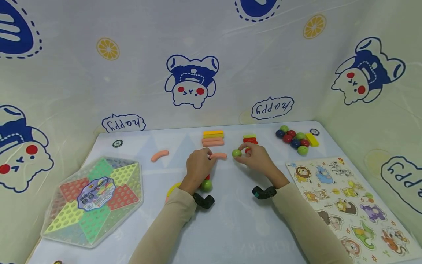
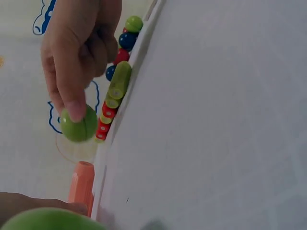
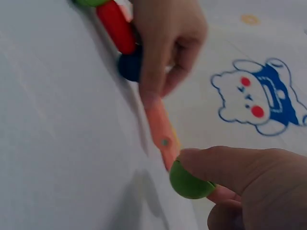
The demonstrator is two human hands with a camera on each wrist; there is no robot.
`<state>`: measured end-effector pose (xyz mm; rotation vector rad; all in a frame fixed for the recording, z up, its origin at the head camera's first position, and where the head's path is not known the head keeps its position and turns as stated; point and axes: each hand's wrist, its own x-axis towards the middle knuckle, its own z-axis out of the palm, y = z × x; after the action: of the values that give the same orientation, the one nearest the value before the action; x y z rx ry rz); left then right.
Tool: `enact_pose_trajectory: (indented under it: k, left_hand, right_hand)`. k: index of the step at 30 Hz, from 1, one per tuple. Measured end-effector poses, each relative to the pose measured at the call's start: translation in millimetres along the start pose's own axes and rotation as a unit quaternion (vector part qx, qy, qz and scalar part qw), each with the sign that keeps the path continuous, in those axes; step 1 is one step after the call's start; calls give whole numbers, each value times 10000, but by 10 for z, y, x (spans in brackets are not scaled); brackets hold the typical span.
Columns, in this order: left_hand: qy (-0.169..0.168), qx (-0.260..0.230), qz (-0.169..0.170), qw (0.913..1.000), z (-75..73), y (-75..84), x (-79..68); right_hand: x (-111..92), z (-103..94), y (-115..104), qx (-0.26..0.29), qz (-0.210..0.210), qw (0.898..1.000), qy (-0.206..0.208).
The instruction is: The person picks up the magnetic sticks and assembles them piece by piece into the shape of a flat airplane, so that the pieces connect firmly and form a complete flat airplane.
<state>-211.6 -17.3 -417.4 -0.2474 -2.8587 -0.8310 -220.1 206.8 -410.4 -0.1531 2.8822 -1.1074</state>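
My left hand (image 1: 199, 167) pinches one end of a curved salmon stick (image 1: 219, 156), which points right. Between thumb and finger of my right hand (image 1: 256, 157) is a green ball (image 1: 236, 153), a short gap from the stick's free end. In the right wrist view the stick (image 3: 159, 127) shows a small hole near its end, and the green ball (image 3: 189, 182) is close by. Partly hidden under the left wrist are another green ball (image 1: 206, 186), a red stick (image 3: 116, 26), a blue ball (image 3: 129, 66) and a yellow curved piece (image 1: 173, 189).
Yellow and salmon sticks (image 1: 213, 142) lie stacked behind the hands, with red and green sticks (image 1: 250, 138) to their right. A loose curved stick (image 1: 160, 156) lies left. Several coloured balls (image 1: 293, 137) sit back right. A hexagonal game board (image 1: 95, 201) and animal sticker sheet (image 1: 349, 209) flank the arms.
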Motion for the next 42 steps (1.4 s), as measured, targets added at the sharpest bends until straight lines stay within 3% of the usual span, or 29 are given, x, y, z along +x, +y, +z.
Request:
enact_pose_trajectory:
  k: [5, 13, 20, 27, 33, 42]
  left_hand:
    - [54, 45, 134, 9999, -2, 2, -1]
    - [39, 105, 184, 9998, -24, 26, 5]
    - [125, 120, 199, 9997, -27, 6, -3]
    - [41, 131, 102, 9999, -30, -4, -3]
    - [10, 140, -20, 9999, -20, -31, 1]
    - [-12, 31, -78, 10000, -23, -1, -12]
  right_hand:
    - [-38, 156, -71, -383, -251, 9988, -174]
    - [-79, 178, -125, -634, -382, 9972, -72]
    - [-68, 100, -111, -689, -418, 9965, -218]
    - [-43, -56, -93, -625, -512, 9967, 47]
    - [213, -73, -231, -747, -877, 9933, 118]
    - [790, -23, -314, -1342, -741, 9851, -778]
